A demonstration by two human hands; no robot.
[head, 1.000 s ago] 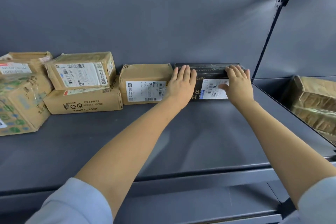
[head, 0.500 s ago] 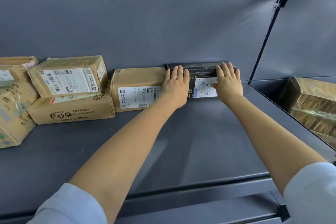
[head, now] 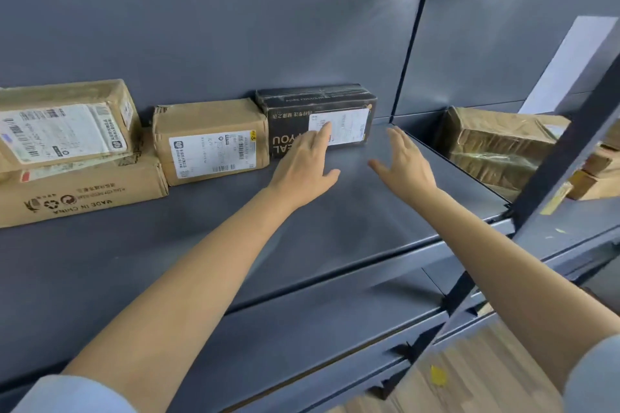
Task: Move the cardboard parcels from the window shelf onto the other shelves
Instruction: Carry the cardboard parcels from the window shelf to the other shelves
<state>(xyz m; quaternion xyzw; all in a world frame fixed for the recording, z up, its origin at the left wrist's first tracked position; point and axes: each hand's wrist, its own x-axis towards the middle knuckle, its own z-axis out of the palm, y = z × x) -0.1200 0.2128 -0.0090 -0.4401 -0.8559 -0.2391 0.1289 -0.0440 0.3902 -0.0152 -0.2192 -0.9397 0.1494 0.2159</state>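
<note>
Head view. Both hands have come off the black parcel (head: 317, 117); a second ago they lay flat on its top and front, pushing it back. Now the left hand (head: 303, 171) hovers in front of it with fingers spread and relaxed, holding nothing. Its fingertips overlap the parcel's white label, and I can't tell whether they touch it. The right hand (head: 404, 166) is also spread, palm turned inward, empty, and clear of the black parcel, down and to its right over bare shelf (head: 335, 231).

The black parcel sits at the back of the shelf against the rear panel, its left end touching the brown parcel (head: 209, 141). Judgement: this placement is done and the hands are pulling back, so the likely next step is fetching another parcel from the window shelf.

Further left of the black parcel are two stacked parcels, a labelled box (head: 63, 126) on a flat carton (head: 80, 194). The camera has swung right, so the stack is now cut off by the left edge.

Hidden or unclear:
- The window shelf is not in view, so the number of parcels left is unknown.
- Right of the black parcel, past the divider post, a taped parcel (head: 496, 151) on the neighbouring shelf is partly blocked by a diagonal frame bar (head: 567, 141).
- Label text is too small and blurred to read.
- The lower right shows floor, motion-blurred.
</note>
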